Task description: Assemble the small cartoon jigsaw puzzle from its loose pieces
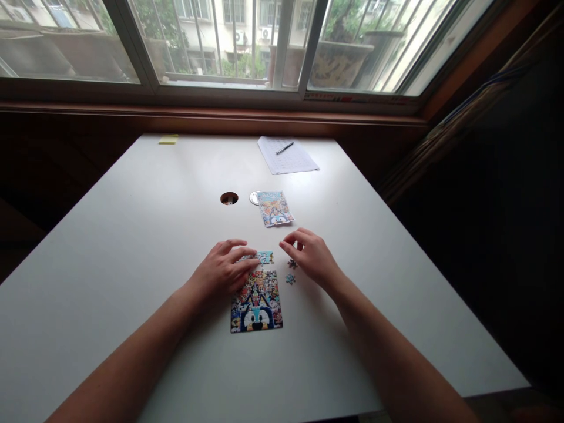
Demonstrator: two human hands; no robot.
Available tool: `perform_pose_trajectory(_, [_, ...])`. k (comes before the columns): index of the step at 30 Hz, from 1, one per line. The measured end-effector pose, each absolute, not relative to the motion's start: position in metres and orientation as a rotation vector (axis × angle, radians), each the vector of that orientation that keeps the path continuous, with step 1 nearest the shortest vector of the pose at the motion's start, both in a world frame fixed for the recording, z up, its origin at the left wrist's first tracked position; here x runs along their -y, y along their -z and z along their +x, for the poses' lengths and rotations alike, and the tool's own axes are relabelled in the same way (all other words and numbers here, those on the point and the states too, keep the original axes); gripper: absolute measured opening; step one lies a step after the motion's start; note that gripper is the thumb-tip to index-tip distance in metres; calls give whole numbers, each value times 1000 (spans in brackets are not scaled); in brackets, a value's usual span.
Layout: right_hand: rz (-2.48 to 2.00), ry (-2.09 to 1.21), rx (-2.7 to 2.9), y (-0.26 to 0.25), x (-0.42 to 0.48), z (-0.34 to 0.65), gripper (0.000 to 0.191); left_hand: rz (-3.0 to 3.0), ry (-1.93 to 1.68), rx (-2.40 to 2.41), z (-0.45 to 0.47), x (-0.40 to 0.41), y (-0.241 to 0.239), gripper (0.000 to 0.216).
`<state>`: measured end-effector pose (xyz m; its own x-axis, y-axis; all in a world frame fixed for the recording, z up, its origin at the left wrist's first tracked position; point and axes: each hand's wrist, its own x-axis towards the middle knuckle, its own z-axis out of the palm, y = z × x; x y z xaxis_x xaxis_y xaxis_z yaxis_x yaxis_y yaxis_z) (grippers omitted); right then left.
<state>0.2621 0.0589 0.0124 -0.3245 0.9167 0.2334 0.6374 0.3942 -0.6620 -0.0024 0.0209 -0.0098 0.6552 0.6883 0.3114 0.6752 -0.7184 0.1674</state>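
The joined lower part of a jigsaw puzzle [257, 311], with a blue cartoon dog's face, lies on the white table. Just beyond it, a short strip of joined puzzle pieces [265, 257] lies apart from the larger part. My left hand [224, 267] rests over the strip's left end, fingers spread and lying flat, partly covering the strip and the puzzle's upper left corner. My right hand [308, 249] hovers to the right of the strip, thumb and forefinger brought together. Whatever is between those fingertips is hidden. Loose puzzle pieces [290, 279] lie beneath and beside it.
A picture card [275, 208] with the same dog lies farther back, overlapping a round silvery disc [254, 198]. To its left is a cable hole [229, 198]. Paper sheets [291, 161] with a pen [284, 148] and a yellow sticky note [168, 139] lie near the window.
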Motion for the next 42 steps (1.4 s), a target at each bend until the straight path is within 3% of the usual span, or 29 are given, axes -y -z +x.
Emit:
perform_pose_trajectory(8, [-971,-419,2469,-1,-53,252,19,2876,-513,-1163,-7,-23,12,37])
perform_pose_trajectory(21, [-920,-84,2702,-6,-49,248,21,2947,-518,-1172,-3,-22,14,34])
perform_pose_trajectory(32, [-1059,-292,2336,-32,-63,288,22,2706,-695,-1151,-17,-27,17,41])
perform_pose_trajectory(42, [-1319,-537,2361,-47,-53,332,28,2615,-649,-1077,-24,-28,12,50])
